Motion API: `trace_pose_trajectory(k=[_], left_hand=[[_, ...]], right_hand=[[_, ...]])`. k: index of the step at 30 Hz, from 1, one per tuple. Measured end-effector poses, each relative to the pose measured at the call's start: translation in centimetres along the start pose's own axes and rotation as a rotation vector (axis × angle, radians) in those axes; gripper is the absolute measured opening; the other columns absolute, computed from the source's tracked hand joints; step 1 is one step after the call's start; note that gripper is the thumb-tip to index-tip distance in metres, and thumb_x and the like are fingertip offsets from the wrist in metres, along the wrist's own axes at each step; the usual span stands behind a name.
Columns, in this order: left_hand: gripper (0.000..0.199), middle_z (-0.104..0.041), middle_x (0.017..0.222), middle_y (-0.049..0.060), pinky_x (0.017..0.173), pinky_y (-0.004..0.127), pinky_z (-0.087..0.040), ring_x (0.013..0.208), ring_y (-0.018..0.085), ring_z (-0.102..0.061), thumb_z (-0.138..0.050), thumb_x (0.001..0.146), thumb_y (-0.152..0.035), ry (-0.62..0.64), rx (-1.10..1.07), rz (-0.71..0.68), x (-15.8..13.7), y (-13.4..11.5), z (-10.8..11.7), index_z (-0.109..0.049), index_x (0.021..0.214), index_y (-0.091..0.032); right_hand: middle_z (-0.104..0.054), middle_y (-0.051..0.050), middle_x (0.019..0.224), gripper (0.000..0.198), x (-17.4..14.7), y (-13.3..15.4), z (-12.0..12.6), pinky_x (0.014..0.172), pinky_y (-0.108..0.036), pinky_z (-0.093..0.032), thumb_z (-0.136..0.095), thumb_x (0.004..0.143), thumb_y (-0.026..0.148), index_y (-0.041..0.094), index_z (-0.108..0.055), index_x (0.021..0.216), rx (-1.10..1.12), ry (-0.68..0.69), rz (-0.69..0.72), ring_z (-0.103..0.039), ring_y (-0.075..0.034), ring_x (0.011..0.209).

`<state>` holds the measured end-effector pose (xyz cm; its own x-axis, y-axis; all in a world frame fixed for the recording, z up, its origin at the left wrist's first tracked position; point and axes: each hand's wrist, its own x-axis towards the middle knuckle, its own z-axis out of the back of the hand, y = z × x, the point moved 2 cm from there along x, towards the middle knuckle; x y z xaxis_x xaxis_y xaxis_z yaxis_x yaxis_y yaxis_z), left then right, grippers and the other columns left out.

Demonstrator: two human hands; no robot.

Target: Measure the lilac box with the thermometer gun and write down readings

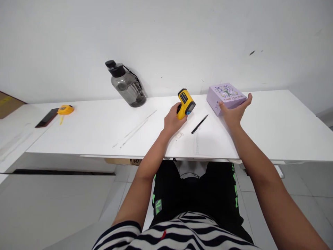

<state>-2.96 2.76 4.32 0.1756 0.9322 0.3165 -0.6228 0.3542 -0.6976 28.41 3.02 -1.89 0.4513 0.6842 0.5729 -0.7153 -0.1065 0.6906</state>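
My left hand [173,121] is wrapped round the grip of a yellow and black infrared thermometer [185,104], held over the white table with its small screen facing towards me. To the right, my right hand [234,113] grips a lilac tea box [225,94], the thumb on its near left side and the fingers round its right side. "FIND TEA" is printed on the box's top, below a tree-like drawing. Between my hands, a black pen [199,124] lies slantwise on the table beside some faint writing. The fingertips under the box are partly hidden.
A grey see-through bottle [127,85] with a black cap stands by the wall. Farther left lie a yellow tape measure [65,109] and a dark flat object [47,118]. The white table [286,128] ends at a front edge above my lap.
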Motion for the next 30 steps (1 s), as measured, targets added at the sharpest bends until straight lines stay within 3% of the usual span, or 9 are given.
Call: trace_pose_trajectory(k=[2, 4, 8, 10, 13, 16, 24, 30], left_hand=[[0.062, -0.067, 0.132, 0.006, 0.096, 0.034, -0.054, 0.112, 0.021, -0.066, -0.071, 0.081, -0.029, 0.013, -0.153, -0.051, -0.1, -0.1, -0.3, -0.05, 0.14, -0.025], [0.056, -0.07, 0.12, 0.006, 0.088, 0.032, -0.055, 0.101, 0.018, -0.067, -0.073, 0.079, -0.031, 0.075, -0.357, -0.074, -0.1, -0.2, -0.6, -0.055, 0.131, -0.022], [0.046, -0.063, 0.087, 0.0, 0.06, 0.026, -0.052, 0.07, 0.011, -0.06, -0.081, 0.069, -0.043, 0.332, -0.802, 0.023, -0.3, -0.9, -0.9, -0.061, 0.102, -0.017], [0.053, -0.058, 0.083, -0.002, 0.052, 0.025, -0.048, 0.062, 0.008, -0.056, -0.085, 0.065, -0.046, 0.452, -0.992, 0.111, -0.5, -1.4, -0.8, -0.061, 0.102, -0.017], [0.063, -0.056, 0.08, -0.005, 0.046, 0.024, -0.044, 0.058, 0.007, -0.053, -0.089, 0.061, -0.046, 0.519, -1.147, 0.191, -0.8, -2.0, -0.6, -0.062, 0.109, -0.016], [0.064, -0.056, 0.076, -0.006, 0.045, 0.023, -0.043, 0.056, 0.007, -0.052, -0.09, 0.062, -0.043, 0.519, -1.157, 0.212, -0.9, -2.0, -0.5, -0.063, 0.112, -0.015], [0.054, -0.058, 0.065, -0.006, 0.048, 0.023, -0.045, 0.05, 0.007, -0.054, -0.086, 0.074, -0.035, 0.522, -0.881, 0.223, -0.9, -1.4, -1.3, -0.063, 0.117, -0.011], [0.046, -0.056, 0.065, -0.006, 0.048, 0.022, -0.045, 0.052, 0.007, -0.054, -0.081, 0.08, -0.031, 0.55, -0.907, 0.218, -0.8, -1.6, -1.0, -0.063, 0.117, -0.012]], right_hand=[[-0.017, -0.027, 0.161, 0.131, 0.1, 0.1, 0.3, 0.123, -0.06, -0.031, -0.074, 0.075, 0.068, 0.018, 0.012, 0.16, 0.038, -0.029, 0.041, -0.025, -0.037, 0.155], [-0.019, -0.024, 0.159, 0.132, 0.2, 0.6, 0.2, 0.122, -0.065, -0.026, -0.077, 0.068, 0.072, 0.02, 0.001, 0.159, 0.0, -0.015, 0.172, -0.023, -0.041, 0.154], [-0.02, -0.021, 0.158, 0.126, 0.0, 2.4, -0.5, 0.115, -0.076, -0.025, -0.079, 0.063, 0.076, 0.028, -0.01, 0.157, -0.067, 0.056, 0.497, -0.025, -0.048, 0.149], [-0.019, -0.021, 0.159, 0.122, -0.3, 3.0, -0.7, 0.113, -0.078, -0.026, -0.079, 0.064, 0.076, 0.03, -0.013, 0.156, -0.088, 0.097, 0.557, -0.027, -0.049, 0.147], [-0.019, -0.02, 0.159, 0.119, -0.8, 3.6, -0.6, 0.111, -0.077, -0.028, -0.076, 0.067, 0.077, 0.034, -0.013, 0.157, -0.09, 0.134, 0.616, -0.028, -0.049, 0.146], [-0.018, -0.019, 0.16, 0.119, -1.1, 3.7, -0.5, 0.111, -0.075, -0.029, -0.075, 0.068, 0.077, 0.035, -0.01, 0.158, -0.081, 0.167, 0.671, -0.029, -0.048, 0.146], [-0.017, -0.017, 0.16, 0.114, -1.5, 4.3, -0.3, 0.114, -0.076, -0.021, -0.073, 0.07, 0.077, 0.037, -0.011, 0.156, -0.148, 0.248, 0.678, -0.029, -0.048, 0.146], [-0.015, -0.016, 0.161, 0.109, -1.9, 4.8, 0.4, 0.116, -0.077, -0.016, -0.073, 0.07, 0.077, 0.036, -0.018, 0.154, -0.159, 0.267, 0.658, -0.025, -0.048, 0.149]])
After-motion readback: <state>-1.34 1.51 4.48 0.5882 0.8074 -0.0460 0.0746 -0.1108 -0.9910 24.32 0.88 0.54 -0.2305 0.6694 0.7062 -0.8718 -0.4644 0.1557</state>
